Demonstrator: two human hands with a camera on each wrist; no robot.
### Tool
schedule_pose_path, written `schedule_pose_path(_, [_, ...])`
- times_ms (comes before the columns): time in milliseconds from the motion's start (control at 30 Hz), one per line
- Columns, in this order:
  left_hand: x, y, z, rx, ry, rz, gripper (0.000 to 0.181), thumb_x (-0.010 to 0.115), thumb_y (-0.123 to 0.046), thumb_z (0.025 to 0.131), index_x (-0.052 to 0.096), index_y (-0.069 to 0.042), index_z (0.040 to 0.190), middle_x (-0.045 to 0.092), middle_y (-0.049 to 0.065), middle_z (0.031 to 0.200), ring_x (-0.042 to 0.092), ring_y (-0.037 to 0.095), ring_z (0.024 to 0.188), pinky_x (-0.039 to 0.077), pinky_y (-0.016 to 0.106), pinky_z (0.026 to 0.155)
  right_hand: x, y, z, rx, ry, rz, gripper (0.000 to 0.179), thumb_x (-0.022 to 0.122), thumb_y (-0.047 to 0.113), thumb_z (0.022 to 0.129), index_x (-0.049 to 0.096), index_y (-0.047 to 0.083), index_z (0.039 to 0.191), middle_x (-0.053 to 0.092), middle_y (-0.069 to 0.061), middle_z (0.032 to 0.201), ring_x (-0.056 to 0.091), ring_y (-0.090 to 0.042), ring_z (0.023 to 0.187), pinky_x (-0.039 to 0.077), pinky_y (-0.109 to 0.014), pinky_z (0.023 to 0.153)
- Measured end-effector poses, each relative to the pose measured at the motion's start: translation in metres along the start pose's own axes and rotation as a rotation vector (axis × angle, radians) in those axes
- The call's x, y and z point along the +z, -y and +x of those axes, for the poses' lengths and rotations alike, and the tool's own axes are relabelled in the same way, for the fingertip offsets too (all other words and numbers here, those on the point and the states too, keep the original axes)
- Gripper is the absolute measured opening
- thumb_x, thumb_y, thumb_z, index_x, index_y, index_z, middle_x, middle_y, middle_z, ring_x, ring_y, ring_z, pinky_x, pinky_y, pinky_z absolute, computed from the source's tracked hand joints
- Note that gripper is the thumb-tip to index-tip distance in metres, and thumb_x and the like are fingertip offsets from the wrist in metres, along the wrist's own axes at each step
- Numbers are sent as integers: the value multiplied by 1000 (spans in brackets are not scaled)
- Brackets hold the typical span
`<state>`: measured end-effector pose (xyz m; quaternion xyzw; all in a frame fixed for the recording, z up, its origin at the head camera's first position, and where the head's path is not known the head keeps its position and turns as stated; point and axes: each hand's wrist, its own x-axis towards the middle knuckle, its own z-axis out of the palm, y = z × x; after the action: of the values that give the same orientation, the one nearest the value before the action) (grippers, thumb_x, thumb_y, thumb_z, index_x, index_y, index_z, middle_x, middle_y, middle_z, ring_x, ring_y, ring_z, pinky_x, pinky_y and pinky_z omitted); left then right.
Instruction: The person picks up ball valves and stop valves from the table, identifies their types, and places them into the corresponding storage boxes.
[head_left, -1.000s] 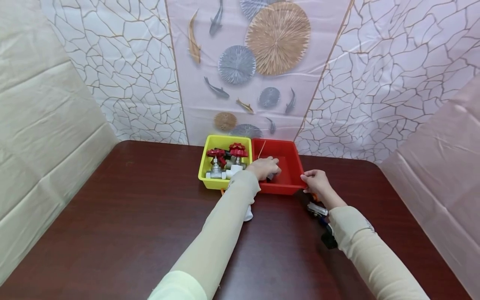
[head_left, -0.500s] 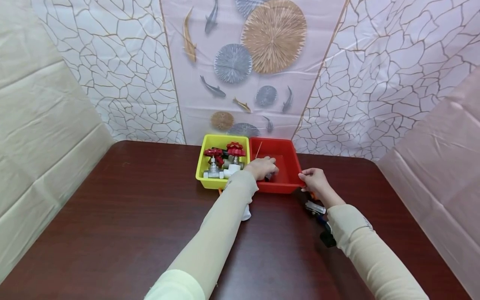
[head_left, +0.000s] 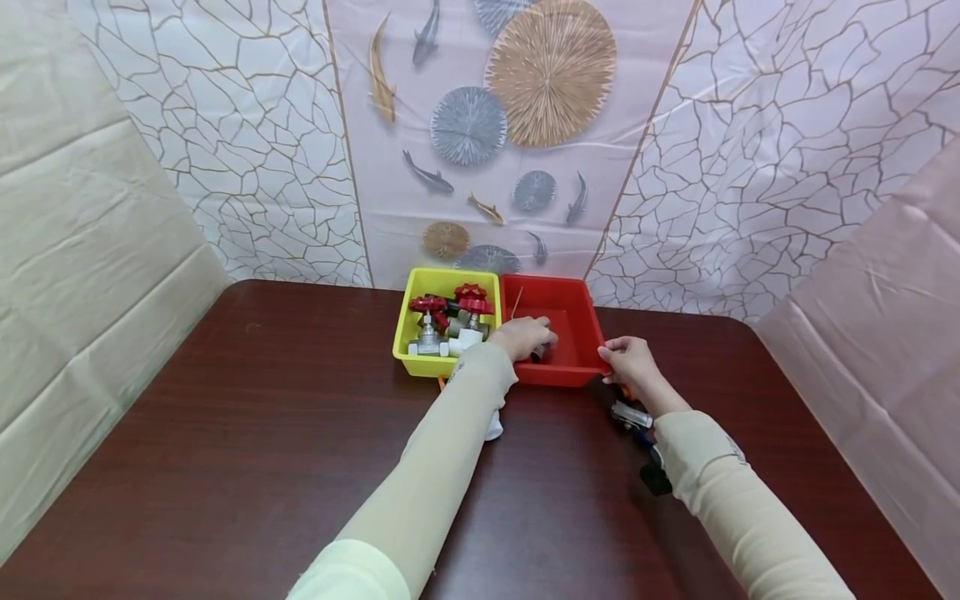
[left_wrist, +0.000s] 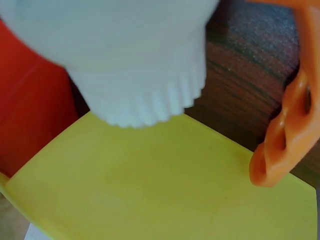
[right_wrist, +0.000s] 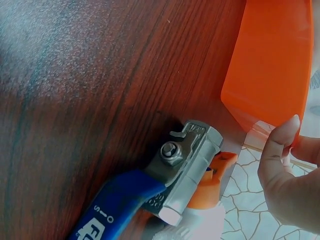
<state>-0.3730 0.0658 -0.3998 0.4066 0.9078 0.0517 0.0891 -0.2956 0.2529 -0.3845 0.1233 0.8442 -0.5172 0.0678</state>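
My left hand (head_left: 522, 337) reaches down into the red bin (head_left: 558, 377). Its fingers curl over a small dark grey object (head_left: 539, 353), mostly hidden beneath them. Thumb and fingertips of my right hand (head_left: 632, 363) pinch the red bin's front right corner, seen closely in the right wrist view with the hand (right_wrist: 287, 172) at the bin's rim. Just below that hand, a metal ball valve (right_wrist: 192, 170) with a blue lever (right_wrist: 120, 200) lies on the table. The left wrist view shows no hand, only a white plastic valve (left_wrist: 145, 90) and an orange handle (left_wrist: 292, 135).
Left of the red bin stands a yellow bin (head_left: 405, 321) holding several valves with red handwheels (head_left: 427, 305). The white plastic part (head_left: 494, 427) lies partly under the left forearm. Behind the metal valve is another white piece with an orange handle (right_wrist: 207, 190). Patterned cloth hangs behind the table.
The view shifts slightly. Both hands stay where they are at the red bin, with the left fingers over the dark grey object and the right ones on the corner.
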Motion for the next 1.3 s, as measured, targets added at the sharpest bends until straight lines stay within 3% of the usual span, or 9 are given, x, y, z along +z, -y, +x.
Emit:
schedule_pose_path(133, [0, 0, -1, 24, -5, 70, 35, 58, -6, 91, 62, -23, 121, 53, 4, 125, 54, 19, 109, 47, 30, 96, 1, -1, 0, -4, -5, 3, 29, 48, 9, 98, 46, -13, 116, 52, -10, 87, 51, -5, 47, 51, -19, 49])
schedule_pose_path(400, [2, 1, -2, -31, -18, 4, 30, 60, -14, 91, 62, -25, 119, 53, 1, 122, 52, 17, 109, 46, 30, 96, 3, -1, 1, -28, -12, 15, 27, 48, 7, 97, 45, -14, 114, 51, -5, 75, 49, -4, 45, 49, -18, 47])
schedule_pose_path(700, [1, -1, -1, -12, -14, 38, 31, 60, -13, 91, 61, -25, 120, 52, 2, 123, 51, 17, 110, 46, 31, 96, 1, 1, -1, -14, -14, -2, 31, 48, 9, 98, 45, -14, 118, 53, -6, 80, 50, -5, 47, 50, -19, 49])
schedule_pose_path(867, [-1, -4, -2, -25, 6, 64, 33, 55, -12, 94, 59, -25, 124, 47, 6, 138, 47, 22, 123, 43, 35, 103, 1, 1, -2, -15, -10, -4, 31, 48, 9, 98, 45, -14, 117, 52, -4, 76, 50, -5, 47, 51, -19, 49])
schedule_pose_path(1067, [-1, -8, -3, -56, 48, 47, 40, 46, -5, 97, 56, -25, 130, 26, 10, 155, 27, 30, 142, 30, 40, 113, 1, 0, -1, -11, -11, 5, 30, 46, 9, 98, 44, -14, 118, 52, -3, 76, 50, -5, 49, 50, -18, 49])
schedule_pose_path(1300, [1, -7, -1, -68, 51, 48, 40, 51, -7, 96, 54, -26, 131, 28, 9, 154, 35, 27, 138, 34, 38, 112, 2, 1, -2, 2, -13, 2, 32, 47, 10, 98, 44, -13, 120, 53, -7, 83, 51, -6, 50, 50, -19, 49])
